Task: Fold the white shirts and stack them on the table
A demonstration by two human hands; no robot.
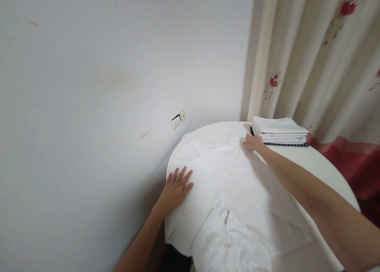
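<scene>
A white cloth garment [219, 173], wrinkled and with seams and a small slit near its middle, lies spread over a round white table [329, 177]. Its near end hangs over the table's front edge; its exact kind is unclear. My left hand [175, 189] rests flat on the garment's left side, fingers spread. Farther away, my right hand [252, 142] has its fingers bent together at the garment's far right edge, gripping the cloth. Just beyond that hand sits a stack of folded white cloths [280, 127].
Under the folded stack is a flat item with a dark patterned edge [285, 144]. A white wall [103, 106] with a socket [176, 122] borders the table on the left. A cream curtain [297, 58] with red flowers hangs behind it at right.
</scene>
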